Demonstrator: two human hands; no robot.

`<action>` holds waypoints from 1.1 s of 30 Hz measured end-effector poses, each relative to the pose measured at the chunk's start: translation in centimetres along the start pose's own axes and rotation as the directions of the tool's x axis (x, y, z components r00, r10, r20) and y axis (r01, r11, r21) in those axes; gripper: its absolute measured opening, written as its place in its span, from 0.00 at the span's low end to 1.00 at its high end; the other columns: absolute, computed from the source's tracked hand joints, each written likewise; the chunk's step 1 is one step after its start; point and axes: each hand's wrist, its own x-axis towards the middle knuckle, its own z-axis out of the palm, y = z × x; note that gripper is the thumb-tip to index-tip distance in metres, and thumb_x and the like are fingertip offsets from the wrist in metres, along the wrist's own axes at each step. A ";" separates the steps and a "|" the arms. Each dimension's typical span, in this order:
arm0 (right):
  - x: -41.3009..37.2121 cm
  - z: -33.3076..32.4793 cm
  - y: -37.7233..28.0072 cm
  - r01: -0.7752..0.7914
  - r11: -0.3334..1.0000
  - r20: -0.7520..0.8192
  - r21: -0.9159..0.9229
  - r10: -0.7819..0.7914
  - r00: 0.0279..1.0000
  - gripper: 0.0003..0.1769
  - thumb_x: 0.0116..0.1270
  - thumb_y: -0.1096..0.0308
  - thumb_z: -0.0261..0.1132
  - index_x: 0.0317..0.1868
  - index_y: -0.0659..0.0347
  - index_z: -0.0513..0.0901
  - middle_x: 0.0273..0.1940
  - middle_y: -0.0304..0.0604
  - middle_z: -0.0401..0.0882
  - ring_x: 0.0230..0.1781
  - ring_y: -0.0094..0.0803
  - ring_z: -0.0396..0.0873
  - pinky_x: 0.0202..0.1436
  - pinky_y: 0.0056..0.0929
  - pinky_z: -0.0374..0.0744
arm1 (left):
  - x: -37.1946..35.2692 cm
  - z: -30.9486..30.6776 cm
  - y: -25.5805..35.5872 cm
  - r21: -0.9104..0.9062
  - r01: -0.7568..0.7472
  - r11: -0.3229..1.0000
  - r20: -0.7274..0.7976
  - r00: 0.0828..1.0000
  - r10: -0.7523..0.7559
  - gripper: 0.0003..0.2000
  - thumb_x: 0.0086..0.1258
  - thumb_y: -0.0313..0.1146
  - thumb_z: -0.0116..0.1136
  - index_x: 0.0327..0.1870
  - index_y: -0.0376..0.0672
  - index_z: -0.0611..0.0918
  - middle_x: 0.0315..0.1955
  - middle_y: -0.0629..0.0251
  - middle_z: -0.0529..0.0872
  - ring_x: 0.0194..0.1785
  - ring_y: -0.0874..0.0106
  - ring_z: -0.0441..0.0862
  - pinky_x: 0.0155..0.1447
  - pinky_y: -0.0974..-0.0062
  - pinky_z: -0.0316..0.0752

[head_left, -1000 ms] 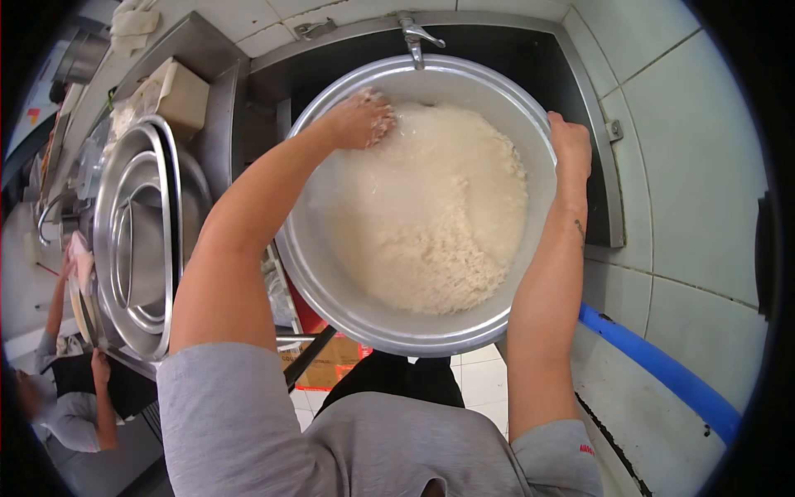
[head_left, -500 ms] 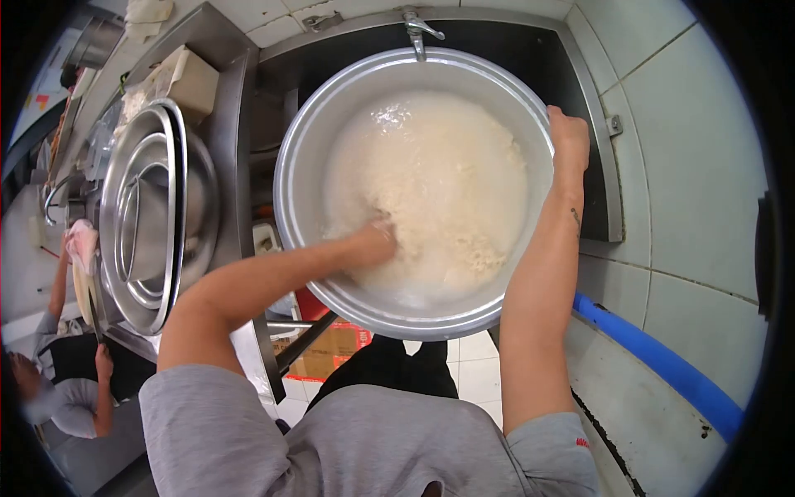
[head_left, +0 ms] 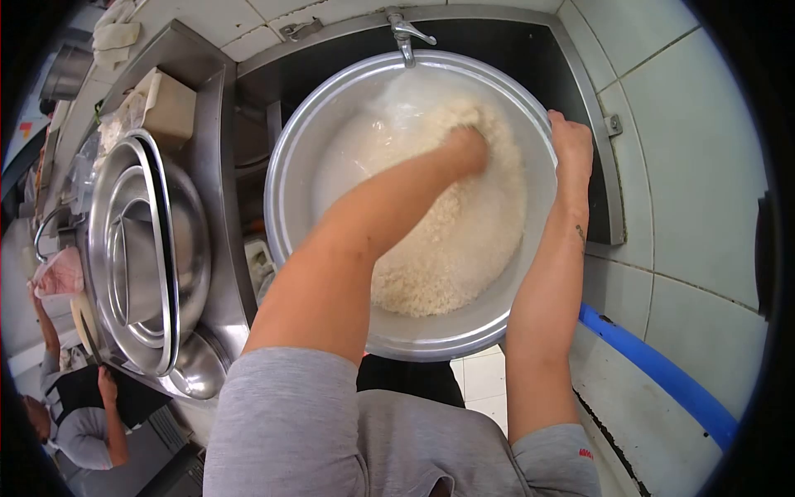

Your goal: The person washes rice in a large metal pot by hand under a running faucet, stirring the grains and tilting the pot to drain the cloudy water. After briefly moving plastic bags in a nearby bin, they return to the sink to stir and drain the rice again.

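Observation:
A large round metal basin [head_left: 286,195] sits in the sink, holding rice [head_left: 431,282] in cloudy white water. My left hand [head_left: 468,151] is sunk into the rice near the far right side; its fingers are hidden by rice and water. My right hand [head_left: 571,137] is closed on the basin's right rim, with the thumb side up at the edge. Above the far rim is a metal tap [head_left: 406,37], and no stream shows from it.
Nested steel bowls [head_left: 195,240] and a beige container [head_left: 172,108] stand on the left counter. Further left, a co-worker [head_left: 87,422] holds a knife [head_left: 87,335]. A blue hose [head_left: 662,373] runs along the right, below the tiled wall [head_left: 696,149].
My left hand has swept from the near left of the basin to the far right, pushing through the rice. Rice now shows heaped nearer me. My right hand stays on the rim.

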 end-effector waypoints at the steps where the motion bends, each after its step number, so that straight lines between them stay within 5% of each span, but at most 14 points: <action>1: 0.0 0.0 0.1 0.002 1.000 -0.003 0.006 -0.002 1.000 0.26 0.52 0.48 0.54 0.42 0.59 0.83 0.45 0.55 0.79 0.49 0.50 0.76 0.52 0.40 0.72 | 0.4 -0.4 -1.7 -0.022 0.099 0.995 0.001 0.995 -0.099 0.17 0.60 0.43 0.48 0.43 0.44 0.83 0.45 0.59 0.82 0.51 0.62 0.78 0.53 0.62 0.71; 5: 0.7 0.4 0.6 0.020 0.998 -0.009 0.061 -0.019 1.000 0.26 0.51 0.49 0.54 0.42 0.60 0.83 0.45 0.55 0.79 0.49 0.51 0.76 0.52 0.40 0.71 | -2.0 -1.4 -8.3 -0.130 0.224 0.966 0.043 0.975 -0.220 0.28 0.60 0.59 0.46 0.46 0.44 0.82 0.49 0.56 0.80 0.56 0.57 0.73 0.57 0.59 0.68; 7: 1.0 0.6 0.7 0.029 0.998 -0.028 0.057 -0.028 0.999 0.26 0.51 0.49 0.54 0.41 0.60 0.83 0.45 0.56 0.79 0.48 0.51 0.76 0.52 0.40 0.71 | -4.5 -0.9 -10.8 -0.196 0.275 0.941 0.122 0.959 -0.255 0.26 0.61 0.57 0.46 0.48 0.45 0.81 0.52 0.58 0.78 0.56 0.59 0.74 0.59 0.65 0.67; 9: 1.0 0.6 0.8 0.035 0.998 -0.023 0.046 -0.034 0.999 0.26 0.51 0.49 0.54 0.41 0.60 0.83 0.45 0.56 0.79 0.48 0.51 0.76 0.52 0.40 0.71 | -7.2 1.1 -12.6 -0.481 0.366 0.796 0.306 0.921 -0.239 0.26 0.62 0.57 0.45 0.48 0.43 0.81 0.51 0.56 0.78 0.55 0.59 0.74 0.59 0.66 0.67; 11: 0.7 0.3 0.5 0.038 0.999 0.001 0.036 -0.038 0.999 0.26 0.51 0.49 0.54 0.41 0.60 0.83 0.45 0.56 0.79 0.48 0.51 0.76 0.52 0.41 0.72 | -10.1 4.1 -13.6 -0.452 0.258 0.854 0.375 0.923 -0.080 0.25 0.64 0.54 0.45 0.48 0.42 0.80 0.51 0.57 0.78 0.52 0.61 0.75 0.56 0.66 0.68; 13: 0.4 0.2 0.1 0.028 0.999 0.005 0.025 -0.029 1.000 0.26 0.51 0.49 0.54 0.41 0.60 0.83 0.45 0.56 0.79 0.48 0.51 0.76 0.52 0.41 0.72 | -12.5 10.4 -13.3 -0.554 0.068 0.830 0.191 0.981 0.047 0.22 0.65 0.50 0.45 0.43 0.40 0.81 0.42 0.57 0.82 0.47 0.63 0.77 0.51 0.67 0.70; 15: -0.1 -0.1 -0.3 0.020 1.000 0.001 0.007 -0.020 1.000 0.26 0.51 0.49 0.54 0.41 0.60 0.83 0.45 0.56 0.79 0.48 0.51 0.76 0.52 0.41 0.72 | -14.2 13.6 -9.7 -0.762 0.189 0.619 0.211 0.977 -0.038 0.16 0.61 0.44 0.51 0.33 0.39 0.82 0.32 0.58 0.82 0.42 0.63 0.77 0.48 0.68 0.71; 18: -0.9 -0.3 -0.8 0.008 1.000 -0.014 -0.024 -0.008 1.000 0.26 0.51 0.49 0.54 0.41 0.60 0.83 0.45 0.56 0.79 0.48 0.50 0.76 0.52 0.40 0.72 | -14.2 13.6 -4.8 -0.519 -0.360 0.775 0.015 0.903 0.429 0.13 0.56 0.41 0.55 0.28 0.40 0.81 0.27 0.59 0.81 0.40 0.65 0.77 0.48 0.69 0.71; 20: -0.9 -0.4 -0.9 0.000 1.000 -0.029 -0.030 -0.001 1.000 0.26 0.51 0.49 0.53 0.41 0.60 0.83 0.44 0.56 0.79 0.48 0.50 0.77 0.51 0.40 0.72 | -14.6 10.7 -0.6 -0.644 -0.209 0.735 0.127 0.919 0.373 0.09 0.52 0.35 0.57 0.30 0.39 0.80 0.28 0.59 0.81 0.41 0.65 0.77 0.48 0.68 0.71; 22: -1.1 -0.5 -1.1 -0.006 0.999 -0.027 -0.045 0.005 1.000 0.26 0.51 0.49 0.53 0.41 0.60 0.83 0.44 0.56 0.79 0.47 0.50 0.77 0.51 0.40 0.73 | -13.8 9.9 2.5 -0.655 -0.342 0.674 -0.143 0.931 0.335 0.11 0.50 0.30 0.57 0.35 0.38 0.79 0.31 0.59 0.82 0.40 0.66 0.79 0.46 0.65 0.73; 24: -1.6 -0.7 -1.5 -0.011 0.998 -0.022 -0.061 0.010 1.000 0.26 0.51 0.49 0.53 0.40 0.59 0.83 0.44 0.55 0.79 0.47 0.50 0.77 0.51 0.40 0.73 | -11.9 9.2 4.2 -0.275 -0.627 0.729 -0.366 0.770 0.524 0.10 0.52 0.32 0.55 0.34 0.39 0.79 0.31 0.59 0.82 0.39 0.65 0.81 0.43 0.64 0.75; 27: -2.0 -0.9 -1.8 -0.019 0.998 -0.028 -0.068 0.017 0.999 0.25 0.52 0.49 0.53 0.40 0.59 0.83 0.43 0.55 0.79 0.47 0.51 0.77 0.51 0.40 0.72 | -8.1 5.8 4.8 -0.165 -0.457 0.874 -0.026 0.888 0.459 0.10 0.56 0.33 0.50 0.33 0.38 0.81 0.33 0.57 0.83 0.40 0.60 0.81 0.43 0.64 0.76; 29: -1.3 -0.5 -1.0 -0.014 0.999 -0.049 -0.048 0.012 0.999 0.25 0.52 0.49 0.53 0.40 0.59 0.83 0.43 0.55 0.80 0.46 0.51 0.76 0.52 0.40 0.72 | -3.2 7.2 3.6 0.042 -0.466 0.884 -0.107 0.877 0.468 0.11 0.57 0.33 0.47 0.36 0.43 0.81 0.33 0.57 0.83 0.41 0.62 0.82 0.43 0.65 0.76; 33: -0.2 -0.1 -0.1 0.008 1.000 -0.026 0.006 -0.007 1.000 0.26 0.51 0.49 0.53 0.40 0.60 0.83 0.43 0.55 0.80 0.47 0.51 0.76 0.52 0.40 0.71 | 0.3 2.1 -1.5 0.006 -0.094 0.996 -0.048 0.994 0.094 0.14 0.55 0.38 0.47 0.33 0.43 0.85 0.37 0.56 0.84 0.41 0.61 0.82 0.46 0.64 0.75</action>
